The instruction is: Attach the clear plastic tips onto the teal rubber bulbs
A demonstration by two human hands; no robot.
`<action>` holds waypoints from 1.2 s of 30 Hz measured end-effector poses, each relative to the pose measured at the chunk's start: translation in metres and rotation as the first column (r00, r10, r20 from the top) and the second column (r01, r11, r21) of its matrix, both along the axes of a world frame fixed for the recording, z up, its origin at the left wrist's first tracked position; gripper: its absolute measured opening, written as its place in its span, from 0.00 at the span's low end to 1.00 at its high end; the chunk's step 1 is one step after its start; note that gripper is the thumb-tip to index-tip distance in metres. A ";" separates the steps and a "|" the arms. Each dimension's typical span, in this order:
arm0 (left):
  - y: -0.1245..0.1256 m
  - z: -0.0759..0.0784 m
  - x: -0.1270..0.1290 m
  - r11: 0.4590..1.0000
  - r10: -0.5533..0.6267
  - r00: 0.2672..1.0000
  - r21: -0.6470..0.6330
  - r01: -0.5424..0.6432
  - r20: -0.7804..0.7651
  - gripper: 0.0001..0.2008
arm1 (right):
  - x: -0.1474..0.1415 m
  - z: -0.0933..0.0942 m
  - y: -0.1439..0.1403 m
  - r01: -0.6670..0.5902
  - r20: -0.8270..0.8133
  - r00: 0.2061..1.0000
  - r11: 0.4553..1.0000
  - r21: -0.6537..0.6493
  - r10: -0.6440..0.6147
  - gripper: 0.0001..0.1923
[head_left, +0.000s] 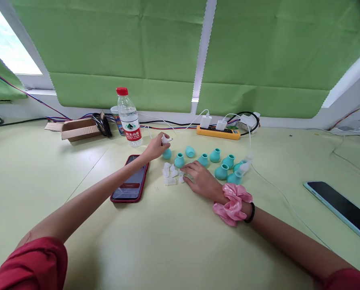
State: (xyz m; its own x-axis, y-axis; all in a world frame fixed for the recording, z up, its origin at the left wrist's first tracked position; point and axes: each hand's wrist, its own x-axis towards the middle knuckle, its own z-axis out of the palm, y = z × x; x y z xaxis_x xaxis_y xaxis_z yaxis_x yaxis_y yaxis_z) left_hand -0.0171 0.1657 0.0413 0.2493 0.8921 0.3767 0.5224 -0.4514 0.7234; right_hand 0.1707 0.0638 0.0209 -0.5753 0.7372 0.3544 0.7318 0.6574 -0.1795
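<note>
At the desk's middle, my left hand (157, 147) pinched a small white cap (165, 139) above a teal nozzle (167, 154). My right hand (199, 178) lay flat, fingers spread on loose white caps (170, 174), nearer them.

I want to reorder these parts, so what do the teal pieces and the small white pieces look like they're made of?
The teal pieces look like soft rubber or silicone: matte, opaque, rounded. The white pieces look like translucent plastic, slightly glossy. The view is too distant to be sure.

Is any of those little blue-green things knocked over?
Yes, one teal piece lies on its side at the back of the group, while the others near it, like this upright piece, stand on their wide bases.
</note>
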 end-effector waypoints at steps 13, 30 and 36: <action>-0.098 -0.004 0.003 0.855 -0.013 0.810 0.413 0.313 -0.587 0.08 | 0.003 0.003 -0.008 0.066 0.215 0.974 0.996 0.054 -0.076 0.10; -0.102 -0.014 0.011 0.938 -0.034 0.670 0.208 0.278 -0.741 0.12 | 0.017 -0.024 -0.054 -0.075 -0.521 0.852 0.997 -0.025 0.051 0.07; -0.098 -0.014 0.018 0.944 -0.040 0.628 0.176 0.278 -0.777 0.11 | 0.018 -0.025 -0.055 -0.094 -0.562 0.826 0.992 -0.088 0.028 0.08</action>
